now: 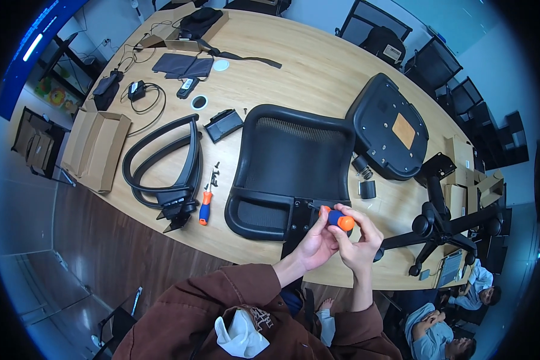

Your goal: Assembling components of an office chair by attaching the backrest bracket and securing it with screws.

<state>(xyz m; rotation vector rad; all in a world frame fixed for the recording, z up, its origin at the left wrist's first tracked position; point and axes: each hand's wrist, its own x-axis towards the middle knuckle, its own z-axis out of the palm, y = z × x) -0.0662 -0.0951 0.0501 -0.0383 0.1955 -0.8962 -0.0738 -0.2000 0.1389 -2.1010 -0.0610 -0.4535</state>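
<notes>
A blue-and-orange screwdriver (pixel 337 219) is in both my hands, over the lower edge of a black mesh chair backrest (pixel 300 150). My right hand (pixel 362 240) has its fingers around the handle. With thumb and fingertips, my left hand (pixel 317 245) pinches the handle's front end. The shaft points left toward a black bracket (pixel 301 215) with several screws, fixed to the backrest; whether the tip touches a screw cannot be made out. A second screwdriver (pixel 205 207) lies left of the backrest, beside several loose black screws (pixel 215 174).
Black armrests (pixel 192 156) lie at the left, near an open cardboard box (pixel 96 150). The chair seat (pixel 390 129) rests underside up at the right, beyond the wheeled chair base (pixel 438 225). Cables, pouches and a small black case (pixel 224 125) lie farther back. Two people sit at the lower right.
</notes>
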